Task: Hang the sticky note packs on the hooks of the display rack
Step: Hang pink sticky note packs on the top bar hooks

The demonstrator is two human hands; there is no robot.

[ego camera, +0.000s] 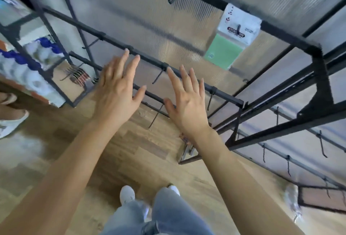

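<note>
1. The left hand (117, 92) and right hand (187, 107) are both empty, fingers straight and spread, palms toward the display rack (321, 77).
2. Between them, 1 bare hook (158, 76) juts from the rail.
3. The only sticky note pack (232, 44) in view already hangs up and to the right, its long axis dropping from its hook; the right hand is nearer.
4. No loose pack shows, so fetching 1 likely comes next.

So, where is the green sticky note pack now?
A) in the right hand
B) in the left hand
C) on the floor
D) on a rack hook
D: the green pack hangs from a hook; the left hand and right hand are open and empty.
</note>
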